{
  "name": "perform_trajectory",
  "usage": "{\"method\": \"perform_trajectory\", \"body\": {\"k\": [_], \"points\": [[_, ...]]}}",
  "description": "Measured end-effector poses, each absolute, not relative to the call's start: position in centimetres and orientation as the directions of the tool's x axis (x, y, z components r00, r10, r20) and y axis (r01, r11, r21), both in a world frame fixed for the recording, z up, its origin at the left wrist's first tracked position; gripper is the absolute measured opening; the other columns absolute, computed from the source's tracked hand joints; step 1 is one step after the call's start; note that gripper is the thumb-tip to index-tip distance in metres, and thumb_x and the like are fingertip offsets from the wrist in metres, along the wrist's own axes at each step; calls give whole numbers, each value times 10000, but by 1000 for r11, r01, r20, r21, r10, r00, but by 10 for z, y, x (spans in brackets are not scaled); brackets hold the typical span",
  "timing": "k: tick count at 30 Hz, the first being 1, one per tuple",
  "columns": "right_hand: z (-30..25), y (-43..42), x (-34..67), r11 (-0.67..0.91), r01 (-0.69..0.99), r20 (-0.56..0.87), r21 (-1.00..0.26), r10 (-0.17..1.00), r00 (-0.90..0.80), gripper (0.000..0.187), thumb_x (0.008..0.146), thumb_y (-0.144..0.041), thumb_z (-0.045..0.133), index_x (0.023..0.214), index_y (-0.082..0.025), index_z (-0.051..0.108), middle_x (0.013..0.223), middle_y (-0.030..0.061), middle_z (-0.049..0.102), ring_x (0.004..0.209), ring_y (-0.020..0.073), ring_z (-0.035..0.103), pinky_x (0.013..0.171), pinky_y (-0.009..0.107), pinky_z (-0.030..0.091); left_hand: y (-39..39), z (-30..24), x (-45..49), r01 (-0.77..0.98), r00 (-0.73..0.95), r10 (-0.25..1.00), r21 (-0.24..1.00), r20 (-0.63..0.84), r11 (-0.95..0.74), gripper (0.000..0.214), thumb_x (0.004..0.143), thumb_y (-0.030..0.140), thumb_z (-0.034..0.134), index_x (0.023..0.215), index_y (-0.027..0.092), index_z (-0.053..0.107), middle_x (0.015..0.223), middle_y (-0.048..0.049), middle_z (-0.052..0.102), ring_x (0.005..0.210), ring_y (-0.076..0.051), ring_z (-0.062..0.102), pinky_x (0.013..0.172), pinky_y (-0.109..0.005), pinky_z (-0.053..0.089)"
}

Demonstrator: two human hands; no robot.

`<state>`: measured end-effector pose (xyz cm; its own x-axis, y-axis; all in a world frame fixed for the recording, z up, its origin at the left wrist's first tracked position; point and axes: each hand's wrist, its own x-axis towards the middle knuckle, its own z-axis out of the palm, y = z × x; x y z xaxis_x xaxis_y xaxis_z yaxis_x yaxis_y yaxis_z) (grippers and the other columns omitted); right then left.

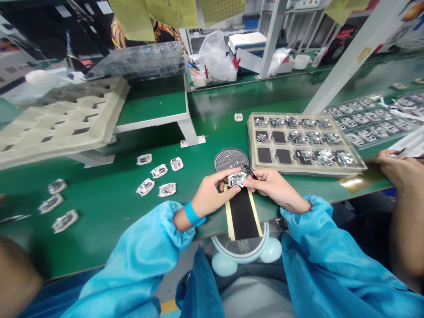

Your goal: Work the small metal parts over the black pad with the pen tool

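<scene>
Between thumb and fingers, my left hand (215, 191) grips a small white device housing (236, 179) with electronic parts inside. My right hand (270, 185) is closed around black tweezers (251, 172), its fingertips at the housing's right edge. Both hands are above a black mat strip (244, 212) edged with yellow tape. Just beyond them lies a round grey perforated dish (231, 160) with a few tiny pieces on it. To the left, several similar housings (167, 190) are scattered over the green table (122, 221).
A clear compartment tray (306, 167) of circuit boards stands right of the dish. More trays of housings (361, 119) are at the far right, near another person's hand (402, 170). A raised green shelf (155, 104) and a beige moulded tray (62, 115) are at the left.
</scene>
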<state>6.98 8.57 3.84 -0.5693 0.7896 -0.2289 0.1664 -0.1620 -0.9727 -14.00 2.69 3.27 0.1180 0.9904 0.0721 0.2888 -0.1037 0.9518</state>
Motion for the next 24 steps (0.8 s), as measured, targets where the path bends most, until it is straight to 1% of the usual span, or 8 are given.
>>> {"method": "perform_trajectory", "body": {"k": [4, 8, 11, 14, 16, 18, 20, 24], "points": [[41, 85, 68, -184, 165, -246, -969, 792, -558, 414, 757, -549, 791, 640, -185, 631, 492, -73, 454, 484, 84, 339, 504, 255, 243, 27, 31, -140, 308, 115, 989, 943, 95, -126, 492, 841, 330, 761, 1317, 222, 705, 798, -17, 655, 619, -130, 429, 610, -264, 387], [40, 84, 67, -195, 157, -250, -968, 799, -547, 429, 737, -560, 800, 624, -188, 618, 487, -72, 446, 481, 84, 340, 497, 253, 239, 27, 32, -140, 344, 111, 982, 921, 154, -183, 470, 844, 315, 763, 1306, 244, 713, 1024, -49, 753, 646, -134, 516, 632, -271, 443], [40, 82, 66, -184, 155, -239, -971, 817, -525, 417, 740, -551, 798, 629, -188, 625, 496, -68, 460, 478, 82, 347, 489, 252, 243, 27, 33, -140, 380, 125, 965, 887, 230, -261, 441, 870, 318, 745, 1307, 267, 715, 1201, -72, 749, 808, -186, 645, 717, -302, 509], [38, 80, 66, -156, 158, -215, -975, 837, -504, 396, 756, -525, 796, 638, -183, 637, 538, -47, 526, 502, 87, 409, 503, 249, 297, 26, 33, -140, 381, 115, 956, 877, 270, -293, 424, 876, 321, 746, 1296, 272, 723, 1264, -79, 734, 996, -238, 681, 805, -332, 535], [35, 79, 64, -127, 137, -178, -982, 858, -481, 372, 753, -508, 806, 667, -179, 655, 606, -21, 601, 559, 105, 499, 550, 252, 377, 26, 32, -140, 359, 79, 968, 899, 239, -251, 432, 852, 336, 773, 1277, 268, 736, 1240, -78, 746, 926, -228, 688, 757, -324, 543], [31, 78, 63, -92, 91, -123, -992, 888, -443, 348, 714, -487, 844, 759, -182, 681, 733, 8, 685, 667, 139, 601, 642, 270, 468, 26, 30, -140, 308, 41, 986, 937, 163, -168, 460, 818, 356, 806, 1263, 258, 745, 1176, -71, 769, 772, -186, 666, 677, -307, 539], [26, 78, 60, -60, 38, -71, -997, 909, -411, 384, 682, -473, 871, 864, -192, 681, 864, 31, 729, 784, 172, 666, 747, 301, 526, 27, 29, -140, 211, 34, 997, 974, 74, -79, 506, 790, 362, 831, 1271, 235, 740, 1092, -69, 787, 696, -160, 644, 653, -300, 545], [22, 77, 55, -17, -14, -11, -1000, 924, -383, 411, 690, -465, 872, 920, -201, 657, 921, 43, 742, 874, 195, 706, 834, 332, 562, 29, 29, -140, -26, 70, 997, 999, -24, 26, 565, 747, 333, 870, 1274, 180, 735, 1101, -105, 780, 854, -203, 717, 779, -322, 594]]}}
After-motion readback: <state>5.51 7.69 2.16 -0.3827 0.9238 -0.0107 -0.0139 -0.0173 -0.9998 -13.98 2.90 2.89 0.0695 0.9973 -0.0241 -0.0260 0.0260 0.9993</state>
